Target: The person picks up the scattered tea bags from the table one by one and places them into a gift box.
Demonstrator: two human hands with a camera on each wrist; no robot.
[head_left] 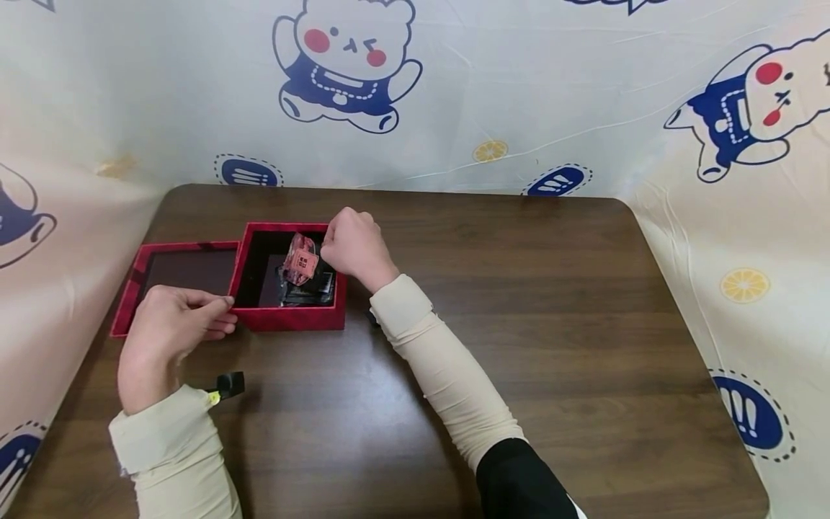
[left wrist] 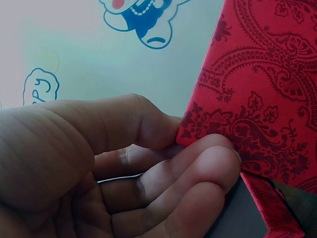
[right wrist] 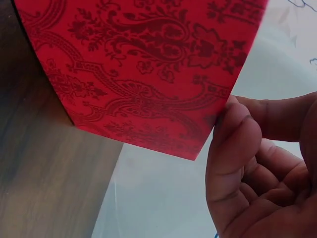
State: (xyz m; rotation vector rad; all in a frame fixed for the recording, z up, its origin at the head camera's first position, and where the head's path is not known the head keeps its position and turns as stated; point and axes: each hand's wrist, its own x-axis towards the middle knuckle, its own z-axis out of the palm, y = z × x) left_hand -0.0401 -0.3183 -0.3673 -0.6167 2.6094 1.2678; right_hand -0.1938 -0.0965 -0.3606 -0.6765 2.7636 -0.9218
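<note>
A red box (head_left: 295, 319) with a dark floral pattern and a black inside stands uncovered at the back left of the table. Inside it lie a pinkish-red packet (head_left: 302, 261) in clear film and a few black packets (head_left: 308, 294). My left hand (head_left: 170, 321) pinches the box's near left corner between thumb and fingers, as the left wrist view shows close up. At the right side wall, my right hand (head_left: 358, 249) pinches the rim, its other fingers curled in the right wrist view. The red lid (head_left: 188, 267), dark side up, lies against the box's left side.
A brown wooden table (head_left: 519, 324) extends to the right and toward me. White cloth (head_left: 493, 79) printed with cartoon bears hangs around its back and sides. A small black device (head_left: 230, 385) sits by my left wrist.
</note>
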